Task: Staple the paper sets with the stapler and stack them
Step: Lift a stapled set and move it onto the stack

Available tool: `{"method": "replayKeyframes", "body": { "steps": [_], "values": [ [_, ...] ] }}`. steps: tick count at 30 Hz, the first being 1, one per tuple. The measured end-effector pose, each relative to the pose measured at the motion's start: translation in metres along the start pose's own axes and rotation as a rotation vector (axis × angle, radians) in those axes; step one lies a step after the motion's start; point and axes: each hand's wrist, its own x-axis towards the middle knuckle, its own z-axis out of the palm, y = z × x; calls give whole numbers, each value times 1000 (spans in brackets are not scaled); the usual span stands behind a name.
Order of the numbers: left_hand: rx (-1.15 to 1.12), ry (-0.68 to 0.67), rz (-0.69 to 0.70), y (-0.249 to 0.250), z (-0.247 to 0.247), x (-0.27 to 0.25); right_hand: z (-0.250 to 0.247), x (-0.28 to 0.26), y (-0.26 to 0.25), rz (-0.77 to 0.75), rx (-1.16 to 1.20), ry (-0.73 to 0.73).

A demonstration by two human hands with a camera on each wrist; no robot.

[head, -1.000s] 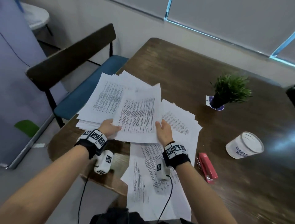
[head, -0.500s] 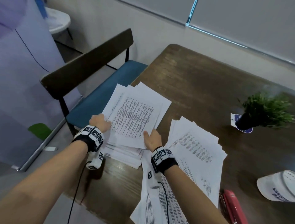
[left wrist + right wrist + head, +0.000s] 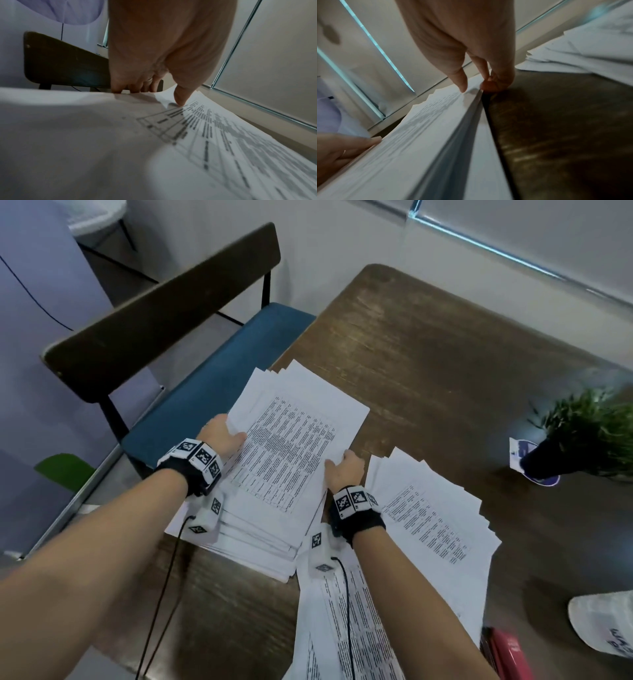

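Note:
A printed paper set (image 3: 291, 453) lies on top of a stack of sets (image 3: 260, 546) at the table's left edge. My left hand (image 3: 222, 436) grips its left edge, thumb (image 3: 180, 98) on top and fingers under the sheets. My right hand (image 3: 344, 469) pinches the right edge (image 3: 471, 97), thumb on the page and fingers curled at the side. A fanned pile of loose sheets (image 3: 435, 518) spreads to the right, and more sheets (image 3: 346, 628) lie under my right forearm. The red stapler (image 3: 507, 655) lies at the bottom right, untouched.
A dark wooden table (image 3: 428, 354) holds a small potted plant (image 3: 582, 436) at the right and a white paper cup (image 3: 606, 625) lying near the right edge. A blue-seated chair (image 3: 191, 392) stands close to the table's left side.
Both hands have carried the paper set leftward from the middle of the table onto the stack at the left edge. The view has swung left with them.

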Motion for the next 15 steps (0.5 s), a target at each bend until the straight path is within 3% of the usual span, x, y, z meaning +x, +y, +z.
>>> {"method": "replayKeyframes", "body": {
  "steps": [8,15],
  "values": [
    [2,69,-9,-8,8,-4,-8,-19,9,12,95,-75],
    [-19,146,2,-2,1,-28,-30,-30,9,-92,52,-149]
  ]
}}
